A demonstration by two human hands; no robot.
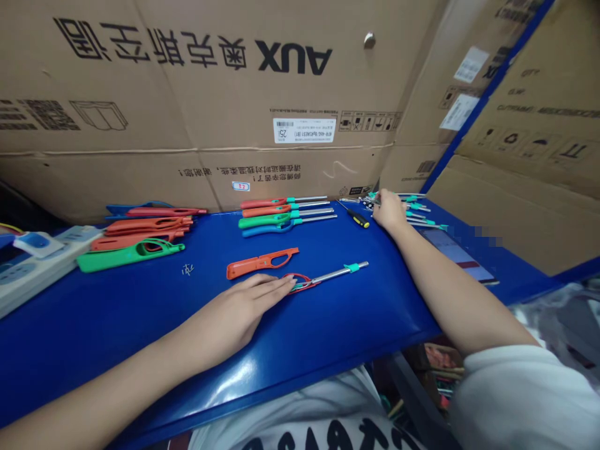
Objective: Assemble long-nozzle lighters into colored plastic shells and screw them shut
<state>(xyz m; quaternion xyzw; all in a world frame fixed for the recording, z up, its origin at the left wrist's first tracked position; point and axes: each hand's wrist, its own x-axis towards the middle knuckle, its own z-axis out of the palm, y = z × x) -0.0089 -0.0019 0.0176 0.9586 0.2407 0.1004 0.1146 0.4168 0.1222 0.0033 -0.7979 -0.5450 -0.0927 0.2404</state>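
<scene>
My left hand (250, 301) lies over the handle of a red lighter half-shell (307, 287) on the blue table, fingers straight and together, holding it down. From the shell a metal lighter tube (334, 273) with a teal collar points right. Most of the handle is hidden under my palm. Just behind lies a loose orange half-shell (262, 262). At the back right, my right hand (390, 211) is closed, its fingertips down among several metal tubes with teal collars (419, 206). What it pinches is hidden.
Several long-necked lighters (267, 223) lie in a row at the back. Orange and green shells (135, 251) are stacked left, near small screws (187, 269) and a power strip (51, 262). A screwdriver (359, 217) and a phone (457, 253) flank my right hand. Cardboard (187, 131) walls the back.
</scene>
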